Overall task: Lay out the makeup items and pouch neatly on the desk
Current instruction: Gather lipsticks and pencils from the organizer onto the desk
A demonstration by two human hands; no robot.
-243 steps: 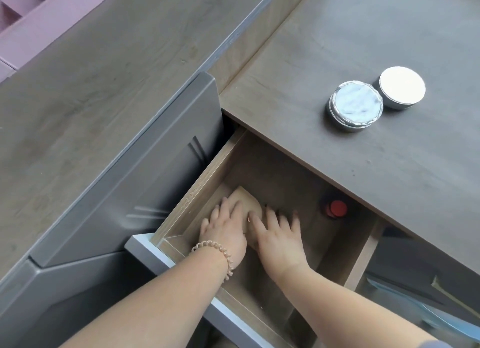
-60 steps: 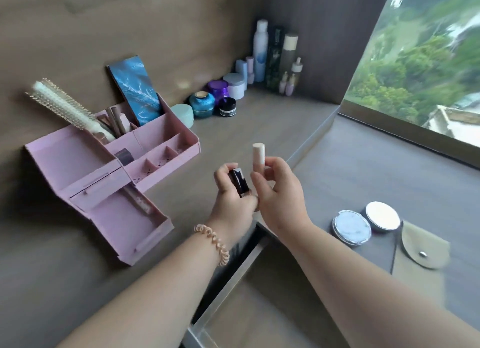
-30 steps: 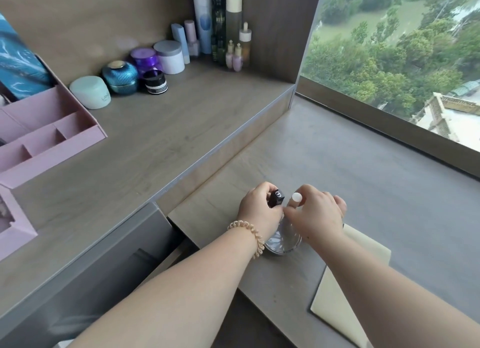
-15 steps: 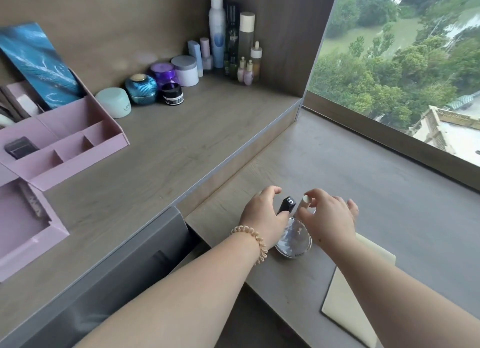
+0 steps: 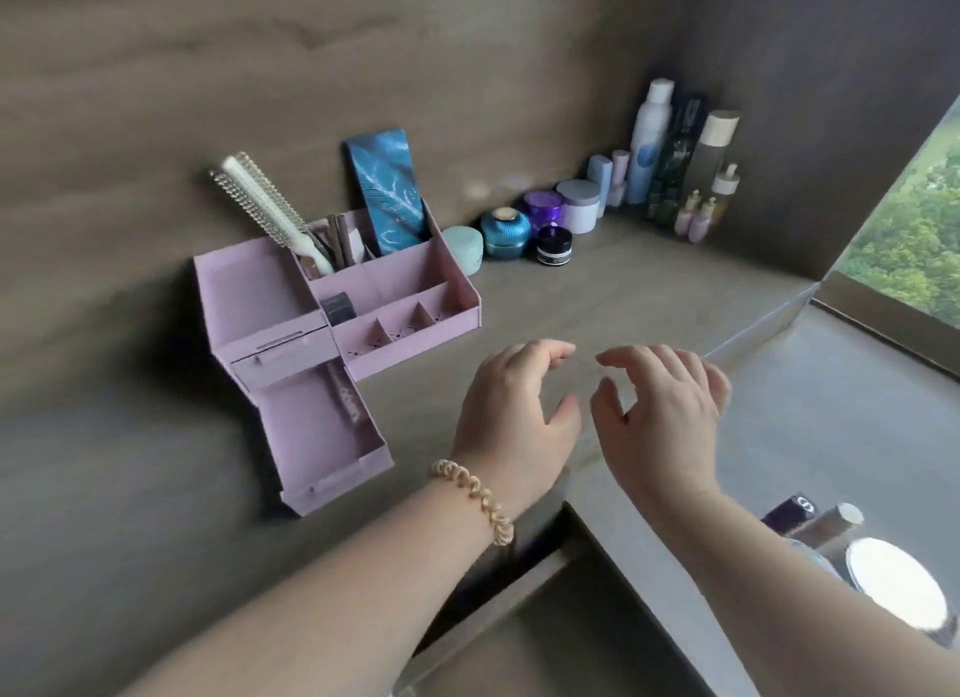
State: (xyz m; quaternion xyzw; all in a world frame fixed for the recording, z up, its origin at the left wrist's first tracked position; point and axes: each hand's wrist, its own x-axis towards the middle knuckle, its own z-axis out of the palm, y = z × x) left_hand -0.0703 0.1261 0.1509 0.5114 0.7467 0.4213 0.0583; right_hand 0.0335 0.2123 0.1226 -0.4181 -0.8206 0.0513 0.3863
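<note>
Nearest the camera, at the lower right, one round white-topped compact (image 5: 896, 582) is lying on the lower grey-brown wooden tabletop (image 5: 831, 415), with the rim of a second round compact (image 5: 810, 553) just showing beside it behind the right forearm. Just beyond them, two slim lipstick tubes are lying side by side: one dark purple tube (image 5: 787, 512) and one brown tube with a pale end (image 5: 831, 525). The pouch is not visible in this view.

Further out, two bare hands are hovering palm down over the tabletop edge. The left hand (image 5: 511, 410), wearing one beige coiled wristband (image 5: 472, 501), is showing a wide, empty grip with curled fingers. The right hand (image 5: 657, 410) is likewise spread wide and holding nothing.

To the left, one pink compartmented organiser box (image 5: 332, 332) is standing on the upper surface with its one lower drawer pulled out. One white bristle hairbrush (image 5: 270, 210) and one blue patterned flat case (image 5: 392, 197) are leaning in its back compartments.

Farthest away, about five round cosmetic jars (image 5: 506, 233) and a cluster of tall bottles (image 5: 675, 166) are lining the wall toward the corner.
</note>
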